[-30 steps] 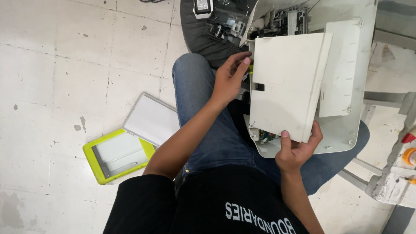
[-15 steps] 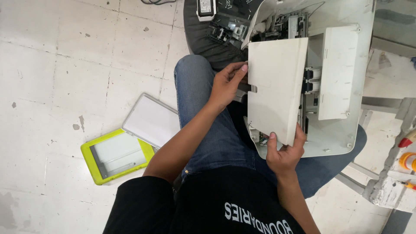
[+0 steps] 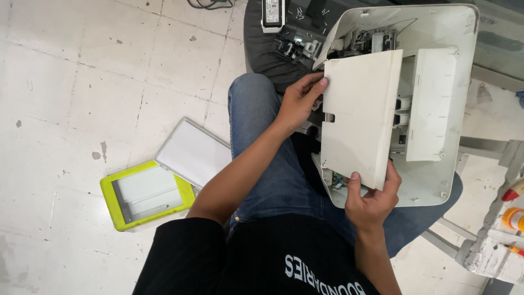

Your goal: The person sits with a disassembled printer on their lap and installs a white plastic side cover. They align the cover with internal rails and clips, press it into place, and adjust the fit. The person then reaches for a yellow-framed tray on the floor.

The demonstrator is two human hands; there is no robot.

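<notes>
I sit on the floor with an opened white printer body [image 3: 436, 180] resting on my lap. A flat white plastic panel [image 3: 360, 114] lies over the printer's exposed inner parts. My left hand [image 3: 300, 101] grips the panel's upper left edge. At the panel's lower edge, my right hand [image 3: 371, 199] holds it with thumb and fingers. A second white panel [image 3: 434, 104] sits to the right inside the casing. Gears and wiring [image 3: 365, 38] show above the held panel.
A lime-green framed scanner lid [image 3: 144, 194] and a white flat panel [image 3: 194, 153] lie on the tiled floor to my left. Small parts [image 3: 295, 46] and a black-and-white device [image 3: 272, 12] rest on a dark cloth ahead. A grey metal frame [image 3: 491, 147] and tools [image 3: 513, 218] stand at right.
The white panel has swung from a tilted position to lie straighter over the printer's opening. My right hand slid left along its lower edge; my left hand stayed at the upper left edge.
</notes>
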